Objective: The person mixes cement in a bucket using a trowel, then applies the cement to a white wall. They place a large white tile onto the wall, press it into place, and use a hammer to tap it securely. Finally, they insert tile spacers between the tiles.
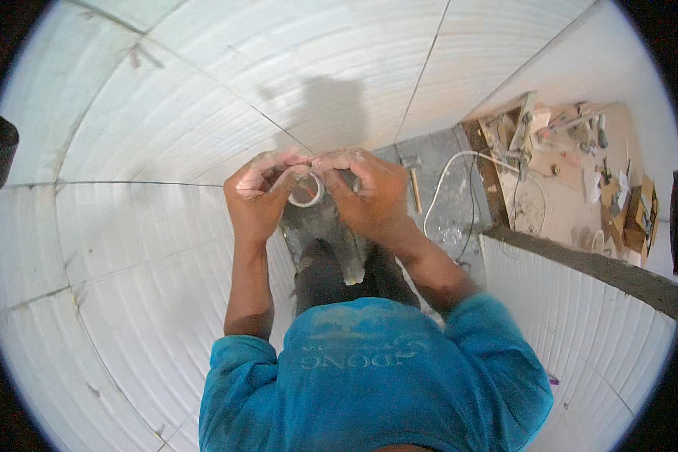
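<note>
Both hands are raised close together in front of the white tiled wall, fingertips meeting. My left hand point(267, 192) is closed, thumb and fingers pinched at the upper edge of a white ring point(306, 202), like a roll of tape or a short pipe end; which one, I cannot tell. Something reddish shows inside the ring. My right hand point(365, 188) is closed too, its thumb and fingertips pressed together at the ring's upper right. Whatever lies between those fingertips is hidden. Pale dust covers the fingers of both hands.
A hammer-like tool with a wooden handle point(416, 190) lies on the grey floor to the right. A white cable point(437, 184) loops past it. Beyond a rough raised sill point(587, 260) are scattered tools, scraps and a cardboard box point(639, 218). Tiled walls point(143, 279) stand close around.
</note>
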Demonstrator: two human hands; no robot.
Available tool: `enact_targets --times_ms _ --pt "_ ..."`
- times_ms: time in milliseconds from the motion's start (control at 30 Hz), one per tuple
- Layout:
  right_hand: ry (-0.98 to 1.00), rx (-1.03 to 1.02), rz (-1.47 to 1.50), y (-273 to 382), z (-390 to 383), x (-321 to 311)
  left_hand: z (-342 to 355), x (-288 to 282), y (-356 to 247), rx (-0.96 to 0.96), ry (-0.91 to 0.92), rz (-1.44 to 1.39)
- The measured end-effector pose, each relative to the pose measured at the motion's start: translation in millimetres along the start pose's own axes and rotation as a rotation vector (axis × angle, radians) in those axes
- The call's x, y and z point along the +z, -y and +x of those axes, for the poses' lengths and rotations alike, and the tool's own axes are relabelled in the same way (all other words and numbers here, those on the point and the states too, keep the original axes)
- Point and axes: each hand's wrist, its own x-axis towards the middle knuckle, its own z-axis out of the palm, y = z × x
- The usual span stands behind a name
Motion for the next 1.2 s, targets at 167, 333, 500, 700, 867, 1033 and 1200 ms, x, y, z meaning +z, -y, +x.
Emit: enact_targets --times_ms 167,333,500,700,867,1033,1200 --pt "0.079 -0.070 -0.030 44 37 -1 19 -43 -59 0.570 0.132 0.584" --pt "0.102 -0.237 -0.077 84 72 22 39 -94 -101 0.829 0.192 0.863" --pt "0.052 -0.264 0.108 114 114 64 72 -132 -126 0.879 0.128 0.361" --pt "-0.018 -0.151 0.419 146 160 95 120 -158 -162 1.043 0.081 0.225" --pt "-0.152 -0.201 0.399 168 184 106 145 -164 -185 1.171 0.082 0.184" --pt "-0.190 -0.255 0.417 178 206 115 154 -168 -198 1.181 0.101 0.040" --pt "-0.243 -0.570 0.224 184 239 111 168 -170 -215 1.204 0.086 0.063"
